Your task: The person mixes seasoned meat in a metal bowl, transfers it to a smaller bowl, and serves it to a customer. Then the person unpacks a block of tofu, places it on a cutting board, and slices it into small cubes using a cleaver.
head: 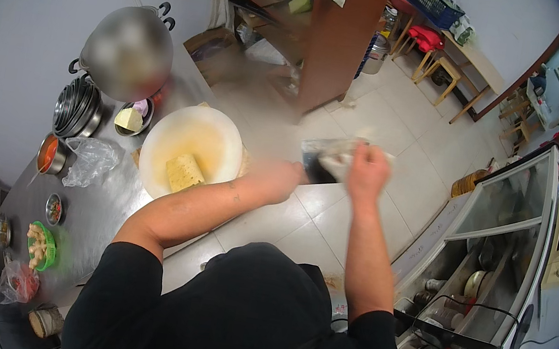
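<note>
My left hand (278, 181) reaches out past the table edge, its fingers closed around the handle of a broad-bladed knife (317, 168), apparently a cleaver. A whitish cloth (337, 160) lies against the blade and covers part of it; my right hand (369, 173) grips this cloth. Both are somewhat blurred. Left of my left forearm is a round white cutting board (221, 130), stained yellowish in its middle. On the board rests a yellow block with small pits (185, 173), its lower edge close to my forearm. What the block is made of, I cannot tell.
The steel table (105, 213) holds a large pot (126, 54), stacked metal bowls (78, 106), a plastic bag (91, 162) and a green basket of ginger (40, 247). A wooden cabinet (334, 47) stands ahead. At right is a glass-doored cabinet (494, 223) with trailing cables.
</note>
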{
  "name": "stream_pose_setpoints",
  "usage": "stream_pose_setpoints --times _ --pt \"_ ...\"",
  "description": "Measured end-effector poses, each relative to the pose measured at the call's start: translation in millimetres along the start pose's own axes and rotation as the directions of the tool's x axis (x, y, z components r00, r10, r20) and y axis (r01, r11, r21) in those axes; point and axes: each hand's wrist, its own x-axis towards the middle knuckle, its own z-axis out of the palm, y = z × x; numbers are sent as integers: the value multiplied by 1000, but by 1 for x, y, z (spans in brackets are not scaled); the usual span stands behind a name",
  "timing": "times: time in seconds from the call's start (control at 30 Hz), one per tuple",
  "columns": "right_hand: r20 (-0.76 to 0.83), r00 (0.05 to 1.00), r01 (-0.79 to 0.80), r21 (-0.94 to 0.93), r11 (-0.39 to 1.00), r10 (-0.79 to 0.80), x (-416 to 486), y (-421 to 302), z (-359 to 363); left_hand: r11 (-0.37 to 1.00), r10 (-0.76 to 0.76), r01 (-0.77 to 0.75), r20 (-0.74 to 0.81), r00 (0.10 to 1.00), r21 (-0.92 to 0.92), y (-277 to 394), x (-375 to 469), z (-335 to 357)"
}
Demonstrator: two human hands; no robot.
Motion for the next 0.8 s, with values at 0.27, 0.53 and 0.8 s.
stream_pose_setpoints --times 0.27,0.53,0.8 --pt "-39 974 175 -503 846 -225 50 177 29 995 -66 61 -56 996 -85 2 -53 -6" --pt "851 408 -885 278 374 331 -67 126 71 781 -534 324 -302 790 -534 -57 -264 43" --pt "941 -247 -892 -127 434 -233 -263 -196 218 24 -975 376 -105 -197 -926 -89 -471 109"
